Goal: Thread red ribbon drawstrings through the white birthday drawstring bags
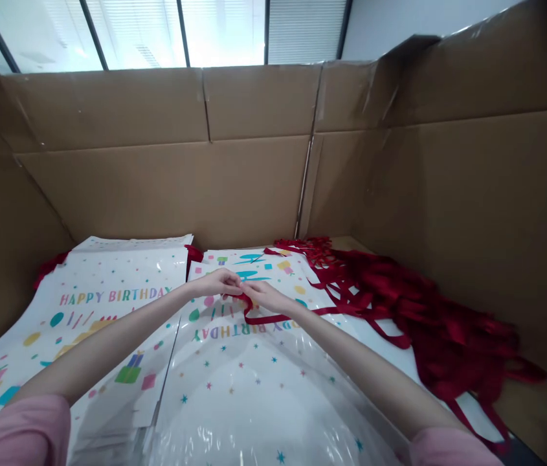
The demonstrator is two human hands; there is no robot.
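My left hand [217, 283] and my right hand [262, 294] meet at the fingertips over a white printed sheet [254, 382] with colored stars and upside-down "HAPPY BIRTHDAY" lettering. Both are closed around a red ribbon [268, 319], which loops below my right hand and runs right toward a heap of red ribbons [399, 285]. The exact spot between the fingertips is too small to make out. Clear, shiny plastic covers the near part of the sheet.
On the left lies a stack of similar printed sheets [122, 272], lettering upright, with red fabric showing behind it. High cardboard walls [166, 188] enclose the back and both sides. Windows [224, 32] show beyond the back wall.
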